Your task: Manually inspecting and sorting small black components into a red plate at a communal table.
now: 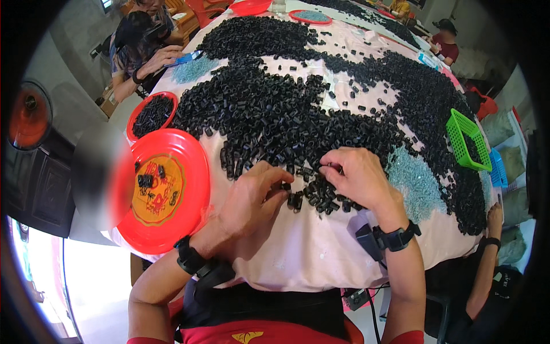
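Note:
A broad heap of small black tube-shaped pieces (275,109) spreads over the pink tablecloth. At its near edge my left hand (252,195) has thumb and fingertips closed around one small black tube-shaped piece (286,186). A few more black pieces lie on the cloth just right of those fingertips. My right hand (358,175) is bent into a pinch at the heap's edge, and what its fingertips hold is mostly hidden. Below it sits a small cluster of black pieces (325,196). Each wrist wears a black strapped device.
Left of my left hand stands a red plate (197,189) with a few black pieces; a red bowl (132,123) of black pieces is behind it. Clear bluish small parts (413,183) lie right of my right hand. A green basket (468,140) stands farther right. Other people sit around the table.

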Motion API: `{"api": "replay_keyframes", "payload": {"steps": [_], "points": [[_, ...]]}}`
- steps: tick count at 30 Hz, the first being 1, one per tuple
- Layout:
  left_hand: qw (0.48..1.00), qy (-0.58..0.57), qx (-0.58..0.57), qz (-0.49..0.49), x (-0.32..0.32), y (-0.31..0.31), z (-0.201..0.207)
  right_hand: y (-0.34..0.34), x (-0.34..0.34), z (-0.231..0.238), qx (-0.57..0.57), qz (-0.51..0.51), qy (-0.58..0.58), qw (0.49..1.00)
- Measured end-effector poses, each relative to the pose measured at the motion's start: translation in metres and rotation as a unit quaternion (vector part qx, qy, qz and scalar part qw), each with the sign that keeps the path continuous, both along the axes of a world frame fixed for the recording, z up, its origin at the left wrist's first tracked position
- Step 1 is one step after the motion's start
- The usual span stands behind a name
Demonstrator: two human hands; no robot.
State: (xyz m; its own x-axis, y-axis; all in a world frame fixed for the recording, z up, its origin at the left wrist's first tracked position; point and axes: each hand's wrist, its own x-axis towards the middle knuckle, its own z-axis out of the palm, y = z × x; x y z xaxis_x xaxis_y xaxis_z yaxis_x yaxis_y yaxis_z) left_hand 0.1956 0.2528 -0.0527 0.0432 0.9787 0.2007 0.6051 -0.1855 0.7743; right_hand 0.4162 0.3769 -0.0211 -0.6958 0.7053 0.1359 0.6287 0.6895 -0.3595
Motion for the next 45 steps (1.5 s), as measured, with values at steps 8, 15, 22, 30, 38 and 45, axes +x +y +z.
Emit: {"api": "replay_keyframes", "payload": {"steps": [8,15,22,30,38,45], "points": [[1.0,-0.015,0.021,0.007,0.002,0.004,-0.006,0.01,0.012,-0.021,-0.041,0.017,0.111,0.993],[0.998,-0.01,-0.049,0.024,0.002,0.007,-0.009,0.017,0.015,-0.038,-0.041,0.024,0.169,0.984],[0.983,-0.162,-0.075,0.028,-0.002,0.011,-0.03,0.023,0.019,-0.044,-0.004,0.027,0.208,0.978],[0.994,-0.092,-0.047,0.035,0.002,0.006,-0.014,0.019,0.025,-0.029,0.052,0.008,0.126,0.991],[0.998,-0.058,-0.029,0.007,-0.003,0.002,-0.012,0.005,0.025,-0.022,-0.089,-0.024,0.173,0.981],[0.999,-0.029,-0.019,-0.01,-0.003,0.004,-0.004,0.002,0.02,-0.023,-0.075,0.062,0.152,0.984]]}}
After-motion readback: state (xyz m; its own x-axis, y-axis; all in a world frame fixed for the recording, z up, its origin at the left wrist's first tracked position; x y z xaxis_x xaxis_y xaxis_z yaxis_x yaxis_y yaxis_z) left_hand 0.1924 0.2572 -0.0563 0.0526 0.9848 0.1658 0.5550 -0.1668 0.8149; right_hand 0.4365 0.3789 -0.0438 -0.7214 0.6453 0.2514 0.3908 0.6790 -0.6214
